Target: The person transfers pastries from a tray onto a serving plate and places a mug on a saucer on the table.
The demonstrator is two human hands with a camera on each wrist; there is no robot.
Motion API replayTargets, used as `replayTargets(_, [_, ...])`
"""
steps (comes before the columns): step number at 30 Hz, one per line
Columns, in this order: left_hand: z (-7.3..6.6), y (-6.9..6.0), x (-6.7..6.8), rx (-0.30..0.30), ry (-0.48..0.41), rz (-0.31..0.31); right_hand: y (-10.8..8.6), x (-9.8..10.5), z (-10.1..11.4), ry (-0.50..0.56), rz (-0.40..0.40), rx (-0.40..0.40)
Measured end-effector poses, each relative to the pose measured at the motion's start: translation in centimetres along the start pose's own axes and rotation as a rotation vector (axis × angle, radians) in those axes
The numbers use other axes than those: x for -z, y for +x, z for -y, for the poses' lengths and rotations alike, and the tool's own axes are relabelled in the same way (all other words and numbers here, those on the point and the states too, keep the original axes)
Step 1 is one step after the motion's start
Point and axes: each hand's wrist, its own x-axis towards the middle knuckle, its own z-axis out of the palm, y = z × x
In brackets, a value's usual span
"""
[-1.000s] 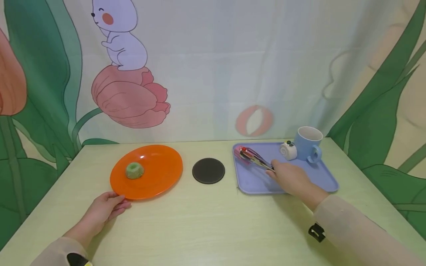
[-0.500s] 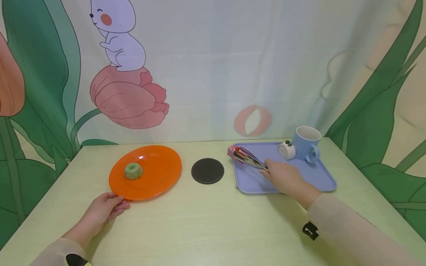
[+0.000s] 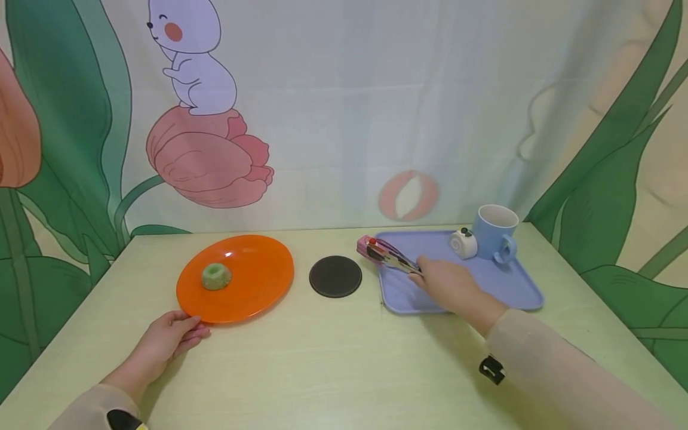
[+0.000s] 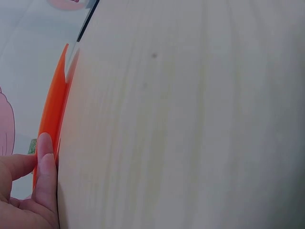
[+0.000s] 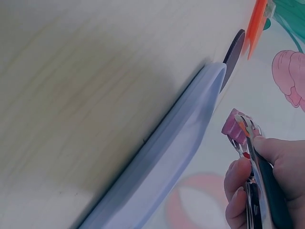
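In the head view my left hand pinches the near-left rim of an orange plate. A small green ring-shaped cake sits on that plate's left side. The left wrist view shows the thumb above the rim and fingers beneath it. My right hand grips metal tongs with dark handles. Between the tong tips is a small pink cake piece, with something red near it. Tongs and cake hang over the left edge of a lavender tray, above its surface.
A dark round coaster lies between plate and tray. On the tray's far right stand a blue mug and a white Swiss roll with dark berries on top. A printed curtain hangs behind the table.
My right hand has moved left with the tongs, carrying the pink cake from over the tray to just beyond its left edge. The left hand and plate have stayed put.
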Motion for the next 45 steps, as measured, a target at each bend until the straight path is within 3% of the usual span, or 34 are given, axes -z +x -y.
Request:
replayTargets(26, [0.1, 0.1, 0.1, 0.005, 0.012, -0.007, 0.6, -0.1, 1.0, -0.015, -0.012, 0.061])
replayTargets(45, [0.0, 0.1, 0.1, -0.001, 0.004, 0.000, 1.1, -0.1, 2.2, -0.025, 0.004, 0.063])
